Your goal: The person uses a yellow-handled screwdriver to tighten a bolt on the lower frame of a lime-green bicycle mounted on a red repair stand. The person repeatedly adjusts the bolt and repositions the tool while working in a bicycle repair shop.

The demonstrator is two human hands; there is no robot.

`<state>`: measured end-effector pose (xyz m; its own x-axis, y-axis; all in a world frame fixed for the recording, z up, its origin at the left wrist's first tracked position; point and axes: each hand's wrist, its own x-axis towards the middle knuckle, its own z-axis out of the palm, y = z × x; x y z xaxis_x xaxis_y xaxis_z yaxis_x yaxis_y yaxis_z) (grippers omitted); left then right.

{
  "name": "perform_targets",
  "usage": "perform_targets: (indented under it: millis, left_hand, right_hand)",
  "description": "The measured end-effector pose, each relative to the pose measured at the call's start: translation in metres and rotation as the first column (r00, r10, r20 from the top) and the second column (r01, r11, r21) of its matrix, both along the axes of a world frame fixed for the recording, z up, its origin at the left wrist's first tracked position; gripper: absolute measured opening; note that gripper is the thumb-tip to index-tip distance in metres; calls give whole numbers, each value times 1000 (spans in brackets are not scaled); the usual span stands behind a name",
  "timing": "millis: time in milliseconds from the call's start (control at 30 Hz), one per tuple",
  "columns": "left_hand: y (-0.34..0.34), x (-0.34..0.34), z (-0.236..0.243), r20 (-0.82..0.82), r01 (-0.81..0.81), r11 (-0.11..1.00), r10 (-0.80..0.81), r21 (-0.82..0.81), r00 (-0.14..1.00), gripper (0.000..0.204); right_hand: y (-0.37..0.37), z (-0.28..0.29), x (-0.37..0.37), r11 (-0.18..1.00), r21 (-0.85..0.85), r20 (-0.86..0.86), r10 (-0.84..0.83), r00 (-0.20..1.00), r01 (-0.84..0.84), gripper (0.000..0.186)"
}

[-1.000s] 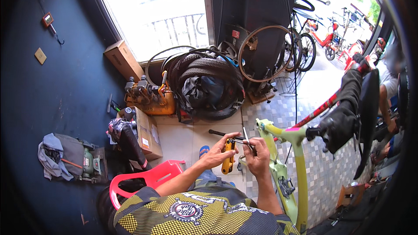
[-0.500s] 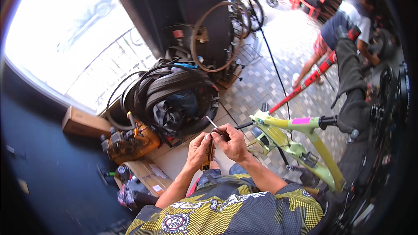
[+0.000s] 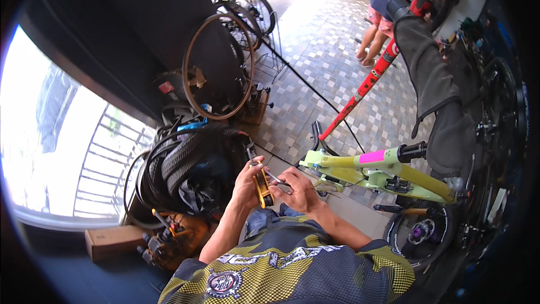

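My left hand (image 3: 245,187) is closed round a yellow and black folding tool set (image 3: 262,189), which looks like a folding hex key set. A grey metal bit (image 3: 250,151) points up and away beyond its fingertips. To the right, my right hand (image 3: 300,191) pinches a thin metal rod (image 3: 275,178) between thumb and fingers. The rod's far end reaches toward the tool set; whether it is joined to it I cannot tell. Both hands are in front of my chest, close together.
To the right, a light green bike frame (image 3: 360,175) hangs near a red frame tube (image 3: 360,93) and dark cloth covers (image 3: 433,73). Tyres (image 3: 180,163) are heaped at left, beside a cardboard box (image 3: 112,242). A person (image 3: 388,5) stands at the far right.
My hands have moved slightly apart, and more of the yellow tool set shows. The rod in my right hand is now visible. My view has swung right; the other person now stands more upright.
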<state>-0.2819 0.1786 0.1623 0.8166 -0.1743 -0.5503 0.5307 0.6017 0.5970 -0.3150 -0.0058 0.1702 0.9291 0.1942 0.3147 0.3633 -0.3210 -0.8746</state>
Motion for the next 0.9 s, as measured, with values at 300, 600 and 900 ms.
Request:
perform_targets:
  millis: [300, 600, 900]
  left_hand:
    - [-36, 107, 1, 135, 504, 841, -533, 196, 836, 41]
    - [-153, 258, -70, 128, 724, 63, -991, 687, -34, 37]
    - [-236, 317, -187, 223, 606, -172, -824, 777, -520, 41]
  right_hand:
    - [-54, -5, -8, 989, 41, -241, -128, 962, 142, 22]
    - [-64, -32, -66, 655, -166, -409, -726, 553, 737, 18]
    - [6, -66, -21, 195, -365, -425, -905, 23, 910, 24]
